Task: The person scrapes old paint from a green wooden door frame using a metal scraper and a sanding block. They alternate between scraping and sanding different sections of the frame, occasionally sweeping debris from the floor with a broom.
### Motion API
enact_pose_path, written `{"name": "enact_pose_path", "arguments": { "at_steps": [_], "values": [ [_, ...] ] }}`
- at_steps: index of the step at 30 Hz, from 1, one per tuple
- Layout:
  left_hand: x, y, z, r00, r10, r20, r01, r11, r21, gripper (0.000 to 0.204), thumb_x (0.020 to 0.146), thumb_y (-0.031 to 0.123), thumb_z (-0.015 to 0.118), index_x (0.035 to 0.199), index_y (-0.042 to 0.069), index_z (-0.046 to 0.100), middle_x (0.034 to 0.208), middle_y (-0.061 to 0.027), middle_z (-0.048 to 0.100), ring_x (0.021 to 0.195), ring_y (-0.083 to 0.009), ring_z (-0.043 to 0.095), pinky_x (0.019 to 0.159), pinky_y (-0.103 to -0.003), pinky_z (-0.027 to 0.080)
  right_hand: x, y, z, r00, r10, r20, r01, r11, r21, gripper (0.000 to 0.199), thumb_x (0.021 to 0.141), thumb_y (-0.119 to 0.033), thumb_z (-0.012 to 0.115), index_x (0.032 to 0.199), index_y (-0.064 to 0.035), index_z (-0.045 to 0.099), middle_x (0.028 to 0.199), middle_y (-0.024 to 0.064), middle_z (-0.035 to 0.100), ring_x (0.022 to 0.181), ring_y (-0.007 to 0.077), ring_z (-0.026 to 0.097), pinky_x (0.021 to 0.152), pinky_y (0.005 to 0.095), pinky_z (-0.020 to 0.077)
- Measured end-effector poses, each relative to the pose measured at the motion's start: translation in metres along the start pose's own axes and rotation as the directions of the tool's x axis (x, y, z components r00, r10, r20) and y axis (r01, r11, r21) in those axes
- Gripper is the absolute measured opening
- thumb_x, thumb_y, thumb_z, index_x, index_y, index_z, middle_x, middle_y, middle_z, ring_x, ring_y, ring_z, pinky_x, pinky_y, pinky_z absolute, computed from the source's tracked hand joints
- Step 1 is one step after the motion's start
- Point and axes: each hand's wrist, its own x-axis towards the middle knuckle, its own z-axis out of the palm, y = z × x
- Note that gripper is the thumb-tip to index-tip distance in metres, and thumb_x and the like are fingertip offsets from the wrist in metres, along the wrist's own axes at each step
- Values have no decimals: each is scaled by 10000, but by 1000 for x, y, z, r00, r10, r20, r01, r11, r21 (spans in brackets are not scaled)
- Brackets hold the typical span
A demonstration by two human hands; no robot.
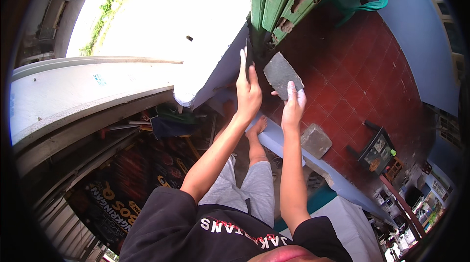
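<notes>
In front of the blue-painted wall end, my left hand points upward with its fingers stretched. Between its thumb and fingers stands a thin dark sheet, seen nearly edge-on. My right hand grips the lower edge of a flat grey piece of sandpaper, its thumb on the face turned to me. The sandpaper is roughly rectangular with pale, ragged edges. Above both hands rises a green wooden door frame, its wood broken and peeling on one side.
Below me a bluish sill borders a red tiled floor. A grey stone block sits beside the sill. A green plastic chair and a small dark table stand to the right. A white panel runs along the left.
</notes>
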Motion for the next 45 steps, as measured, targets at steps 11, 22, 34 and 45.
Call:
{"name": "enact_pose_path", "arguments": {
  "at_steps": [11,22,34,45],
  "values": [
    [112,9,87,787,613,73,-554,650,519,855,723,-253,448,1518,-94,177,1580,-349,128,1482,-455,153,1201,-458,253,-41,39,-98,912,72,-403,-128,985,-114,388,1030,-301,538,1020,82,598,977,138,663,832,192,635,746,344,529],
    [111,37,103,712,699,-73,-621,674,400,690,876,-149,422,1528,-80,205,1416,-316,478,1281,-368,523,1098,-374,362,-66,68,-110,936,153,-315,-261,905,-335,416,1025,-295,527,1078,109,612,1026,213,672,955,251,610,877,373,462],
    [84,-87,52,941,325,-90,-236,825,514,507,956,-43,392,1454,-113,325,1264,-330,573,1161,-397,592,1013,-384,429,-62,97,-125,920,217,-327,-338,861,-380,398,1016,-306,538,978,87,587,924,200,640,864,250,576,814,396,457],
    [118,2,87,571,815,101,-728,446,521,719,873,-111,488,1546,8,262,1563,-294,285,1447,-445,288,1176,-465,293,-54,103,-119,932,155,-329,-273,896,-350,420,1018,-319,518,954,93,571,904,258,623,832,370,578,801,433,455]
  ]
}}
